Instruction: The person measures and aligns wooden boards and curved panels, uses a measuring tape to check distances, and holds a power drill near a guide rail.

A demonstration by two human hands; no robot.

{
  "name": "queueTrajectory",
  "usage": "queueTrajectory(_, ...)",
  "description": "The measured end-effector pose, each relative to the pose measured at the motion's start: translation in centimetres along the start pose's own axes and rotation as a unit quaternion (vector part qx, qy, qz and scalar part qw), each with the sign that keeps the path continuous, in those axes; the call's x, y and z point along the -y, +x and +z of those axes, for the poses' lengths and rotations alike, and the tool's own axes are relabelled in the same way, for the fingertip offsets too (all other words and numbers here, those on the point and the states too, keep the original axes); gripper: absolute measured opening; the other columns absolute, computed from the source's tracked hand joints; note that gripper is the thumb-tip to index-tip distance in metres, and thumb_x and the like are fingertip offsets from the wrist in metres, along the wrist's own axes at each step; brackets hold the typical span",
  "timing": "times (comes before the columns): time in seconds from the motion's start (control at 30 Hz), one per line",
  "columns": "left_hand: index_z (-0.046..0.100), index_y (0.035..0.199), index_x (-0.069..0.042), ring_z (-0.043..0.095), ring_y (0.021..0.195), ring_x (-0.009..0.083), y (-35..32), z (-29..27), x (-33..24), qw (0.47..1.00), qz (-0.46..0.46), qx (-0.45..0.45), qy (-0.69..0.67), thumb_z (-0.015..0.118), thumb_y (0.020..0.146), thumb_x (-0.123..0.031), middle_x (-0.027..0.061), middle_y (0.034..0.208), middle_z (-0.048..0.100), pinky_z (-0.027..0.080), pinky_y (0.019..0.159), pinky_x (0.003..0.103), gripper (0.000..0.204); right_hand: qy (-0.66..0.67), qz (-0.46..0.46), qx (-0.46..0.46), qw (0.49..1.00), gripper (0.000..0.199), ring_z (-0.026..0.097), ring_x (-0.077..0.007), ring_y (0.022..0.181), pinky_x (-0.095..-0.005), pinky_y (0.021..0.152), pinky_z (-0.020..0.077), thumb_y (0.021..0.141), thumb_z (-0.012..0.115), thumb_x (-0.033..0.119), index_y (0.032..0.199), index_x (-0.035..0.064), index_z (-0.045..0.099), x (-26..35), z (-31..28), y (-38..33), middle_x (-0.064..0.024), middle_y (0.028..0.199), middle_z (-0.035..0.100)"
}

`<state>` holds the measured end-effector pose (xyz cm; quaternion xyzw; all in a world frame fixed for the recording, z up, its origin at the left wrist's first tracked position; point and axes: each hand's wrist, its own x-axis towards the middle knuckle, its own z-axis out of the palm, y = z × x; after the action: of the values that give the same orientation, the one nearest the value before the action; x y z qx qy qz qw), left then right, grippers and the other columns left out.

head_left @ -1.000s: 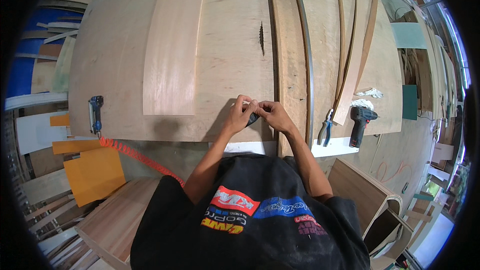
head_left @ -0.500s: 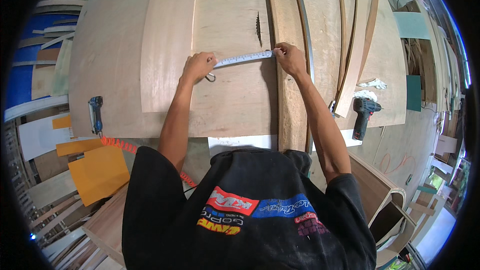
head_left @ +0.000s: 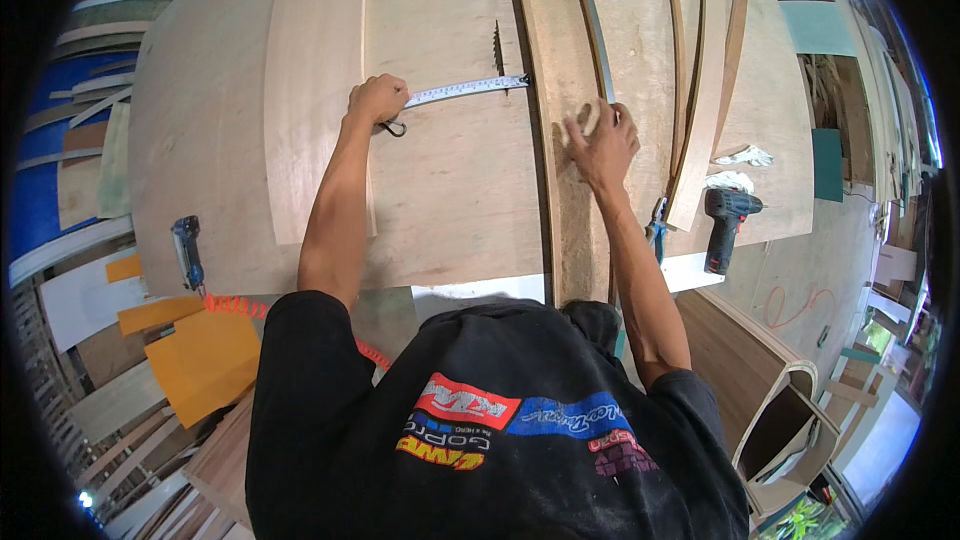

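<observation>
My left hand (head_left: pixel 378 100) is closed around a tape measure, whose case is mostly hidden; a dark loop hangs under the fist. The white tape blade (head_left: pixel 465 90) runs out to the right across the plywood sheet (head_left: pixel 440 200). Its end hook meets the near side of a long wooden beam (head_left: pixel 565 200). Over the beam's right side is my right hand (head_left: pixel 606 148), thumb and fingers spread, slightly blurred. Its fingertips are by the end of the visible grey metal strip (head_left: pixel 590 20); whether they touch it I cannot tell. A dark saw blade (head_left: pixel 497 50) lies just beyond the tape.
A paler board (head_left: pixel 315 140) lies beneath my left forearm. Toward the right are thin wooden strips (head_left: pixel 690 180), white gloves or rags (head_left: pixel 730 181), pliers (head_left: pixel 656 225) and a cordless drill (head_left: pixel 728 225). An air tool (head_left: pixel 188 250) with a red coiled hose (head_left: pixel 235 307) sits at the left.
My right hand has let go of the tape's end and moved right over the beam, its fingers opening. My left hand still holds the tape measure; the view has shifted a little.
</observation>
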<state>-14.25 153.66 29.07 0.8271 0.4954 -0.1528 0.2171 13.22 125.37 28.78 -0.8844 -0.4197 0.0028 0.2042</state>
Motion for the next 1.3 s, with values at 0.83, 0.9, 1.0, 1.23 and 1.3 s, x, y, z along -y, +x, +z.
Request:
queueTrajectory(0.83,0.077,0.092,-0.017,0.069,0.081,0.0306,0.6,-0.7,-1.1,1.0,0.006,-0.001,-0.03,0.06,0.085,-0.032,0.0108,0.08,0.073,0.053,0.078,0.043,0.024,0.23,0.073,0.085,0.967,0.051,0.056,-0.0292,0.098,-0.0379,0.088,0.0473,0.094,0.067,0.038,0.134,0.0049,0.062,-7.9,3.3,2.0,-0.0173,0.106,0.056)
queueTrajectory(0.9,0.077,0.091,-0.016,0.069,0.08,0.0308,0.4,-0.9,-1.6,0.999,-0.002,0.008,-0.032,0.059,0.085,-0.031,0.0112,0.079,0.072,0.053,0.077,0.043,0.024,0.222,0.058,0.088,0.969,0.053,0.056,-0.028,0.097,-0.0369,0.087,0.0473,0.094,0.067,0.038,0.135,0.0036,0.06,-8.1,3.4,2.1,-0.0165,0.106,0.057)
queueTrajectory(1.0,0.077,0.089,-0.015,0.069,0.078,0.0301,0.2,-0.6,-1.3,0.999,0.012,-0.016,-0.03,0.059,0.084,-0.03,0.0101,0.075,0.071,0.053,0.075,0.042,0.024,0.228,0.044,0.136,0.963,0.057,0.057,-0.0279,0.101,-0.037,0.088,0.0475,0.096,0.066,0.039,0.139,0.0027,0.056,-7.9,1.9,2.4,-0.0162,0.112,0.057)
queueTrajectory(1.23,0.077,0.087,-0.016,0.067,0.072,0.028,0.4,-0.2,-0.9,0.999,-0.006,-0.011,-0.052,0.06,0.084,-0.031,0.0068,0.07,0.07,0.053,0.072,0.04,0.023,0.304,-0.016,0.143,0.942,0.077,0.034,-0.0398,0.145,-0.0456,0.119,0.0297,0.101,0.053,0.043,0.158,0.0039,0.02,-7.6,1.1,2.7,-0.0229,0.16,0.03)
queueTrajectory(1.3,0.077,0.087,-0.017,0.066,0.07,0.0277,0.5,-0.2,-1.0,0.998,-0.015,-0.002,-0.06,0.06,0.084,-0.032,0.0067,0.069,0.069,0.053,0.072,0.04,0.023,0.281,0.01,0.17,0.944,0.082,0.031,-0.0389,0.147,-0.0457,0.12,0.0275,0.099,0.055,0.044,0.159,0.0024,0.017,-6.2,0.7,2.0,-0.0245,0.161,0.026)
